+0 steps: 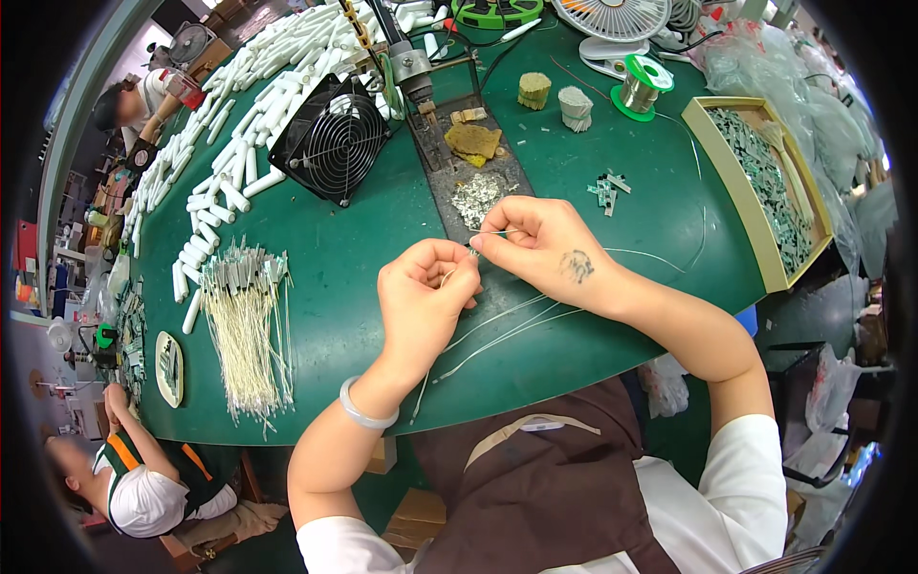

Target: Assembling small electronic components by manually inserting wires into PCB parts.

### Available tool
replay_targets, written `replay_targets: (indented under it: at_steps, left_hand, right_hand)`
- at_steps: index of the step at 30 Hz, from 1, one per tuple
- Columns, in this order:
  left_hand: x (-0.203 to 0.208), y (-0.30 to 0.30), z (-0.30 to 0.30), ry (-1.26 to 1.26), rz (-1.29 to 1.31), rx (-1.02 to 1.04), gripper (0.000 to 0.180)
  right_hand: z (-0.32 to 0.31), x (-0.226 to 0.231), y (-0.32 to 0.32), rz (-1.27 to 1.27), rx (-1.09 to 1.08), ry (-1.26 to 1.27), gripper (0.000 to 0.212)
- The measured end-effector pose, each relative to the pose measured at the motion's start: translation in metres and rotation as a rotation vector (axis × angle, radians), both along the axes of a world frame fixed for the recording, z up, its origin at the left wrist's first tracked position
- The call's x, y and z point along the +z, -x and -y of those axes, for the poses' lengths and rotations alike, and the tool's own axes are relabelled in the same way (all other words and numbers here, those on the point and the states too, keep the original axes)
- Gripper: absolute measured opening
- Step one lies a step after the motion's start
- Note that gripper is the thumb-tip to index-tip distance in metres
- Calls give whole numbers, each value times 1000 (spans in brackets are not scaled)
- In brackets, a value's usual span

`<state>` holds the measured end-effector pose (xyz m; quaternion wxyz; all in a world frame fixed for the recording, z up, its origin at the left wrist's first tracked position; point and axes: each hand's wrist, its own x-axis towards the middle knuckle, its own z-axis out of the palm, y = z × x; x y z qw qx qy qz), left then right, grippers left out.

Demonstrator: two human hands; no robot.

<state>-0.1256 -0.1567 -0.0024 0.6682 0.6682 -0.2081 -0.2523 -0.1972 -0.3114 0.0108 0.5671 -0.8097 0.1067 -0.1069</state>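
Green and smooth, a big table fills most of a busy workroom. Lots of white tubes lie in a heap at the far left side, next to a black fan. A bunch of pale wires with small boards at their tops lies nearer, on the left. Over on the right is a yellowish box full of little green boards, and a roll of silvery wire stands at the back. Two other people, one in a white top with a dark apron, are off to the left.

Near the middle, the left hand and right hand almost meet above the table. Both have thumb and finger pinched closed. The right one has a thin wire; the left pinches a pale wire too. I cannot tell what sits between their tips.
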Motion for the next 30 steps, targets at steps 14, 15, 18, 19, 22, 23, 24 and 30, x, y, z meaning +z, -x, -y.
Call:
replay_targets:
  at_steps: [14,15,18,19,22,23,24,30]
  left_hand:
    - [-1,-24,9,-24,17,42,5]
    - [-2,-27,12,-27,12,39,4]
    - [-2,-34,20,-54,17,18,5]
    - [-1,-36,22,-55,18,14,5]
    - [-1,-40,29,-9,40,31,5]
    - [-1,-41,31,-10,50,37,5]
    - [-1,-41,33,-10,60,42,6]
    - [-3,-46,35,20,55,53,8]
  right_hand:
    - [18,-4,-10,153,-6,-88,11]
    - [19,-3,-12,155,-4,-87,11]
    - [24,-3,-17,216,-6,5,10]
    - [25,-4,-19,291,-28,121,9]
    - [26,-3,-20,365,-81,321,8]
    - [26,-2,-19,366,-108,405,8]
    - [27,-2,-19,365,-111,407,8]
    - [28,-9,-24,395,-118,500,8]
